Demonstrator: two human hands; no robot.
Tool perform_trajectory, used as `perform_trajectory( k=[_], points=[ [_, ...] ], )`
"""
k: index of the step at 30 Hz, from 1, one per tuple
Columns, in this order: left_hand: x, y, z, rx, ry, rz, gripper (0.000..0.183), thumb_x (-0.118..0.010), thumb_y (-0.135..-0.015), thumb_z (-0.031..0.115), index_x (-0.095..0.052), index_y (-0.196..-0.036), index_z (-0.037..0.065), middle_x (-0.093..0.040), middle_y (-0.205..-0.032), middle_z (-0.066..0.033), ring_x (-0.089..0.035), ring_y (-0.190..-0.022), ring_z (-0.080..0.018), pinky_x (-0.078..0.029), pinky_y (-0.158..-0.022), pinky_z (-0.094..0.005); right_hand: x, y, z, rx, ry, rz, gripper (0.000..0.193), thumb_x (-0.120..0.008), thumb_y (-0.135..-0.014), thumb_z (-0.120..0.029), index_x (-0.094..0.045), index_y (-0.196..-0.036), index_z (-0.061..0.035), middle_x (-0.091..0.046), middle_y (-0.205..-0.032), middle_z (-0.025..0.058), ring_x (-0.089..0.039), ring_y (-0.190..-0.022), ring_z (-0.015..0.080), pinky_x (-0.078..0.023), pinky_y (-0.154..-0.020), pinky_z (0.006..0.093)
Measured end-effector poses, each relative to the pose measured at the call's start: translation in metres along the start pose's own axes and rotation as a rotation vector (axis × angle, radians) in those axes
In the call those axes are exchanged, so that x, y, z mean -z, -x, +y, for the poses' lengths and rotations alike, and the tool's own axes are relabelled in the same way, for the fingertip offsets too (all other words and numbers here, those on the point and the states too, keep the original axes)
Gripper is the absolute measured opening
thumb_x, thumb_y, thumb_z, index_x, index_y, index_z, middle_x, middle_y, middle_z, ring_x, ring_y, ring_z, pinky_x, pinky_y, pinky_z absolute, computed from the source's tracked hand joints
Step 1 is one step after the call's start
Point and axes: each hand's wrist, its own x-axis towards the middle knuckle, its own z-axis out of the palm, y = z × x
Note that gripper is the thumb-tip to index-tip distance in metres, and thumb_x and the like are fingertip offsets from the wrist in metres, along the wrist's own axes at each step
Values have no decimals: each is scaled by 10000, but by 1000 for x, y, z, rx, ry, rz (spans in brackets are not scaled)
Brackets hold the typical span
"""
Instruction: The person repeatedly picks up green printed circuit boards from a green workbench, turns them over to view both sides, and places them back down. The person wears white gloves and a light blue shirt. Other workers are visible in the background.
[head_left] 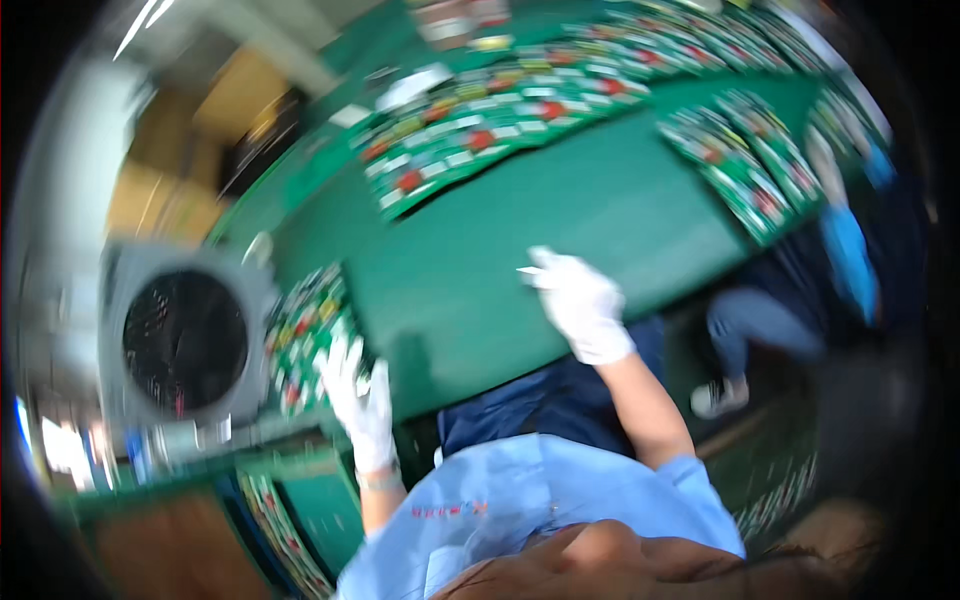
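Observation:
My left hand [362, 400], in a white glove, has its fingers apart over the near right edge of a green circuit board panel [308, 325]. Whether the fingertips touch the board is unclear through the blur. My right hand [583, 305], also gloved in white, is over the middle of the green tabletop [470, 270]. Its fingers are curled together, and a small white pointed thing sticks out at the fingertips. Motion blur hides what that thing is.
Rows of populated circuit boards [500, 120] lie along the table's far side. More boards [740, 165] are at the right, near a co-worker's blue sleeve [850, 260]. A grey fan-like unit [185, 335] stands at the left. Cartons [160, 200] are behind it.

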Motion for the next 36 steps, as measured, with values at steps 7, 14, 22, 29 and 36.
perform_trajectory(
  k=[7, 14, 22, 29, 36],
  points=[
    [57, -19, -135, 507, -155, 439, 673, -782, -860, 234, -492, -1420, -2, -496, -1449, -204, -464, -1354, -281, -376, -1120, -395, -15, 4, 3, 156, -81, 138, 403, -700, -847, -59, -689, -1240, -147, -710, -1043, 89, -697, -905, 285, -573, -774, 390],
    [63, -58, -103, 796, 21, 65, 884, -735, -839, 547, -477, -1424, -63, -586, -1352, -270, -555, -1293, -323, -406, -1102, -385, -8, 11, -4, 109, -169, 28, 427, -706, -848, -59, -680, -1268, -136, -702, -1059, 107, -682, -926, 310, -553, -804, 399],
    [33, -68, -92, 716, -291, -183, 1192, -770, -652, 725, -339, -1547, 66, -214, -1569, -338, -392, -1358, -540, -311, -1137, -580, -21, 8, 22, 203, -273, 51, 291, -672, -934, -96, -684, -1220, -41, -711, -1036, 121, -676, -895, 299, -546, -789, 380],
    [-2, -41, -145, 572, -438, 192, 349, -695, -718, 208, -711, -1055, 117, -605, -1073, -169, -601, -1005, -371, -496, -815, -523, -17, 9, 15, 194, -359, 23, 300, -651, -965, -155, -679, -1244, -50, -701, -1020, 110, -674, -874, 277, -547, -759, 362],
    [15, -40, -146, 510, -596, 168, 208, -715, -687, 277, -700, -673, 70, -604, -819, -148, -620, -850, -323, -517, -719, -460, -20, 5, 17, 259, -225, 37, 297, -649, -968, -161, -680, -1245, -57, -702, -1021, 102, -678, -879, 270, -549, -756, 362]
  ],
)
